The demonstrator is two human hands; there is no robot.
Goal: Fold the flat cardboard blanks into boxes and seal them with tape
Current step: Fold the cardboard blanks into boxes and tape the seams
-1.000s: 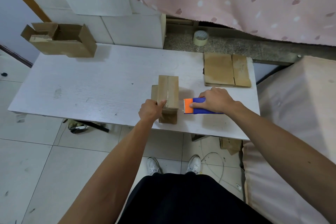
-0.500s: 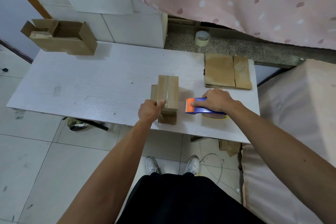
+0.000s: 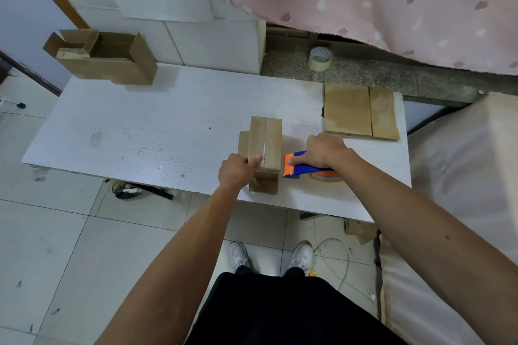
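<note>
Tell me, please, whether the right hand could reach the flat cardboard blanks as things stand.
Probably yes: the flat blanks lie just beyond the right hand with nothing between them, though that hand grips the tape dispenser.

Small change. Right hand (image 3: 325, 148) tipped dispenser (image 3: 304, 167) over, so tape roll (image 3: 328, 177) now peeks out under wrist, hidden a sec ago. Orange end nudged left, closer to box (image 3: 266, 143).

A pink curtain (image 3: 378, 3) hangs behind the white table (image 3: 154, 126).
</note>
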